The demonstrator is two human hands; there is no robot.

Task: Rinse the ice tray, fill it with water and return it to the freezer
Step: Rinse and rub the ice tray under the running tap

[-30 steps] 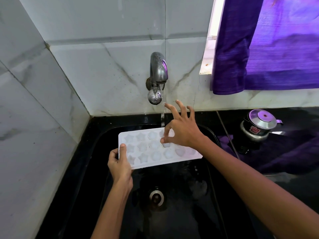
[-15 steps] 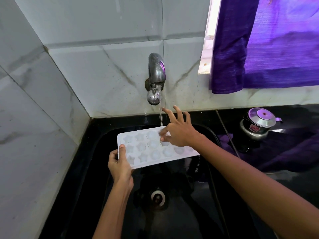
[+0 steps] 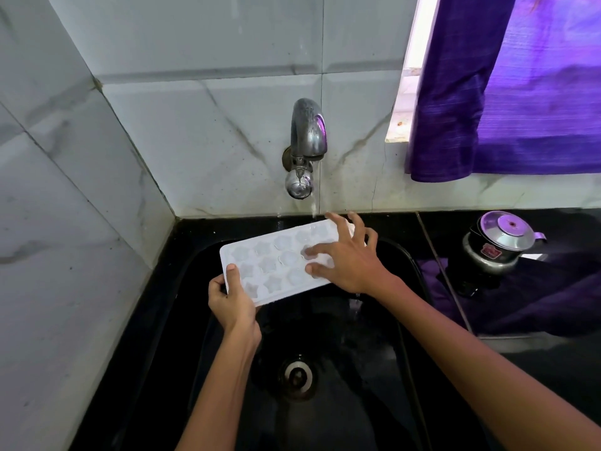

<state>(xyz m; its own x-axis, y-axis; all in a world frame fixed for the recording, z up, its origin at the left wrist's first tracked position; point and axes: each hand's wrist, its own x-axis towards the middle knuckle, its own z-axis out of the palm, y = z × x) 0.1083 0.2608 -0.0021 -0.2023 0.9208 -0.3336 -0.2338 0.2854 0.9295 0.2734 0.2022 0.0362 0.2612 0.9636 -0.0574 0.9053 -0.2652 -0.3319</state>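
Head view, the only one: a white ice tray (image 3: 276, 265) is held over the black sink (image 3: 406, 255), its far end raised toward the tap (image 3: 305, 148) so that the thin stream of water (image 3: 314, 206) lands on that far edge and, I judge, runs down across the star-shaped cells. The left hand (image 3: 232, 301) grips the near left corner, thumb on top of the rim and fingers curled beneath, which carries the tray's weight and sets its tilt. The right hand (image 3: 348, 258) lies spread over the tray's right half, fingers splayed and slack, tips touching the cells rather than clasping anything; this reads as rubbing them clean under the flow. Tray hangs above the drain (image 3: 297, 375), so runoff falls straight into the basin. A small metal pot (image 3: 500, 245) sits on the counter to the right, well apart, below a purple curtain (image 3: 507, 86). Rinsing step seems under way; filling not yet begun.
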